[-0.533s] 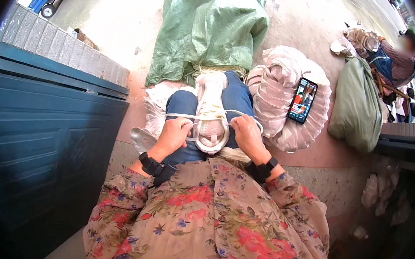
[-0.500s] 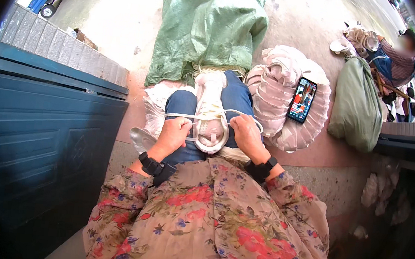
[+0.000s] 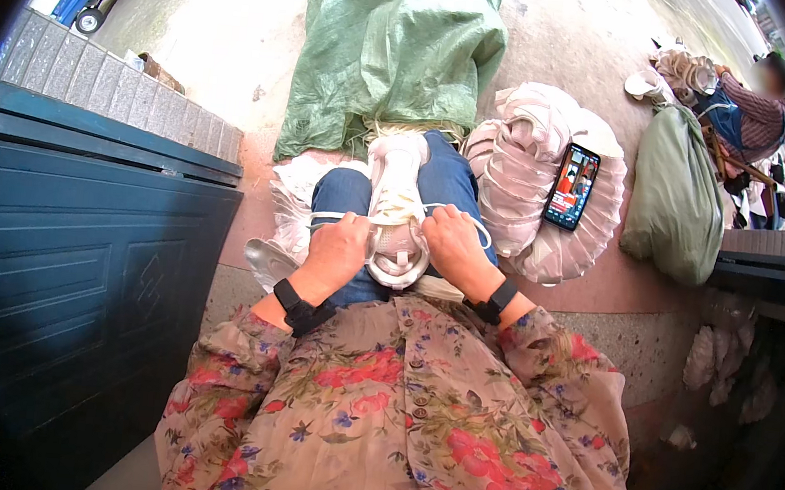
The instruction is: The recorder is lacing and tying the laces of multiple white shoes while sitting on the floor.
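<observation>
A white and pale pink sneaker (image 3: 397, 173) rests lengthwise on my lap between my knees, its toe away from me and its opening toward me. White shoelace (image 3: 324, 215) runs out from its eyelets to both sides over my jeans. My left hand (image 3: 337, 251) is closed at the sneaker's left edge, pinching the lace. On the other edge, my right hand (image 3: 457, 249) has its fingers closed on the lace too. The fingertips are partly hidden by the backs of the hands.
A green woven sack (image 3: 396, 49) stands beyond my knees. To the right, a phone (image 3: 571, 187) lies on bundled pale shoe parts (image 3: 521, 182). Farther right are an olive sack (image 3: 676, 204) and a seated person (image 3: 749, 113). A blue panelled door (image 3: 90, 284) borders my left.
Both hands have come inward and a little away from me, closer to the sneaker's sides. The sneaker stays in place on my lap.
</observation>
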`<state>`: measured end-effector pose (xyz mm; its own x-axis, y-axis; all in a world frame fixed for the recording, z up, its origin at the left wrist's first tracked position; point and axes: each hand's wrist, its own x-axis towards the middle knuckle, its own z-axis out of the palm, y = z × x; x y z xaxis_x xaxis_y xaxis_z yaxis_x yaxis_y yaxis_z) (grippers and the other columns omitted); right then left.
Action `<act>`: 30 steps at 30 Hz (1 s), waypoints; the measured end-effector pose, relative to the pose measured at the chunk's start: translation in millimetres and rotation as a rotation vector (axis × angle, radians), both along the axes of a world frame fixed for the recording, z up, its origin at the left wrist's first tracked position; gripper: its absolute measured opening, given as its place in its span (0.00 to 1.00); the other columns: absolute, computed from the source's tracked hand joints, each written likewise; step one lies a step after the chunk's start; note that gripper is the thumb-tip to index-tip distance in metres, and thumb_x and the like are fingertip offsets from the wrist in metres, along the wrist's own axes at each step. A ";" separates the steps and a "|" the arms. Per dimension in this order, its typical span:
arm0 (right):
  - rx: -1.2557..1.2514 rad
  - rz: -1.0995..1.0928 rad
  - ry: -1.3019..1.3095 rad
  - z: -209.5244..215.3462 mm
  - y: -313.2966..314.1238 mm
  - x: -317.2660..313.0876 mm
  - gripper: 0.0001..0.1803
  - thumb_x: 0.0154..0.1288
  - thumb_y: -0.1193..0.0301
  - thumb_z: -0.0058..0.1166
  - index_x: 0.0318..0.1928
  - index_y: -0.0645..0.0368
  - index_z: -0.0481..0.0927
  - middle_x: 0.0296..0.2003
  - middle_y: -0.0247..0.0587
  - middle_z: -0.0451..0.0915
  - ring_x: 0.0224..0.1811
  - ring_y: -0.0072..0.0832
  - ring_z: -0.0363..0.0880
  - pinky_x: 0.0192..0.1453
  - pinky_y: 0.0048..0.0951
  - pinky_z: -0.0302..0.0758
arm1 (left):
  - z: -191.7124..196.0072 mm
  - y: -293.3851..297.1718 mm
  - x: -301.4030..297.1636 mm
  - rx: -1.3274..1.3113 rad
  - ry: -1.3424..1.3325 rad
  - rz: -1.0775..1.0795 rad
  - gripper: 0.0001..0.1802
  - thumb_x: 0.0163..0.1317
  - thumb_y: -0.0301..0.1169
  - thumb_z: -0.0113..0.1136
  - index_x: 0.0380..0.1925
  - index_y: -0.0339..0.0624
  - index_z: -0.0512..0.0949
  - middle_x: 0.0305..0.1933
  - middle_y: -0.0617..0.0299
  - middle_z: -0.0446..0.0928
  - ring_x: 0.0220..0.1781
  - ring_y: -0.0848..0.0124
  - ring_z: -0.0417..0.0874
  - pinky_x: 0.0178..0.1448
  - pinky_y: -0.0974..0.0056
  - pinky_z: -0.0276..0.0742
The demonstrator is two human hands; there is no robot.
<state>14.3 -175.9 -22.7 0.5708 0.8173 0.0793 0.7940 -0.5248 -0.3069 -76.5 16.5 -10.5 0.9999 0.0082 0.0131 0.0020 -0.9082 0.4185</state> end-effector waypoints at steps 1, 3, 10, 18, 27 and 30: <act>0.008 -0.004 0.017 -0.2 0.7 0.5 0.02 0.47 0.77 0.49 0.25 0.59 0.73 0.28 0.43 0.72 0.36 0.39 0.71 0.38 0.36 0.69 | 3.1 -0.9 0.8 0.067 0.042 -0.036 0.02 0.53 0.24 0.49 0.25 0.37 0.69 0.27 0.50 0.72 0.25 0.53 0.77 0.28 0.54 0.73; 0.045 -0.029 0.097 -8.0 -5.4 4.7 0.01 0.47 0.76 0.49 0.24 0.60 0.73 0.27 0.44 0.72 0.35 0.40 0.71 0.38 0.37 0.69 | 9.7 -1.0 3.4 0.088 0.064 -0.066 0.01 0.52 0.24 0.48 0.25 0.37 0.69 0.26 0.51 0.72 0.25 0.53 0.77 0.28 0.54 0.73; 0.128 -0.076 0.113 -14.1 -6.3 1.9 0.01 0.47 0.76 0.48 0.23 0.60 0.73 0.25 0.44 0.71 0.34 0.40 0.72 0.38 0.37 0.70 | 4.5 -0.1 6.9 0.106 0.088 -0.107 0.02 0.53 0.24 0.46 0.25 0.38 0.69 0.26 0.52 0.72 0.27 0.53 0.78 0.28 0.54 0.73; 0.002 -0.023 -0.132 -2.2 -0.4 -10.9 0.02 0.47 0.74 0.48 0.24 0.57 0.74 0.26 0.39 0.71 0.35 0.33 0.69 0.37 0.31 0.66 | -0.7 -3.1 6.0 -0.025 -0.012 0.016 0.10 0.55 0.32 0.52 0.21 0.38 0.74 0.25 0.51 0.76 0.27 0.54 0.78 0.28 0.54 0.72; -0.090 -0.037 -0.090 14.7 8.1 -14.9 0.05 0.46 0.72 0.51 0.25 0.58 0.76 0.28 0.41 0.72 0.37 0.32 0.69 0.35 0.30 0.66 | -6.4 -19.9 -7.1 0.045 -0.015 0.146 0.08 0.57 0.31 0.51 0.31 0.38 0.70 0.25 0.52 0.74 0.24 0.53 0.78 0.26 0.54 0.73; -0.089 -0.072 -0.129 11.8 9.5 -13.8 0.05 0.46 0.72 0.52 0.26 0.59 0.76 0.29 0.42 0.74 0.37 0.33 0.70 0.36 0.32 0.67 | -4.7 -20.2 -3.9 0.117 -0.054 0.053 0.06 0.53 0.28 0.50 0.32 0.39 0.70 0.24 0.53 0.72 0.21 0.55 0.78 0.22 0.56 0.73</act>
<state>0.5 -166.4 -10.9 0.6177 0.7818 0.0848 0.7833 -0.6020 -0.1550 -80.3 -3.8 -15.3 0.9958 0.0565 0.0714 0.0316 -0.9502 0.3101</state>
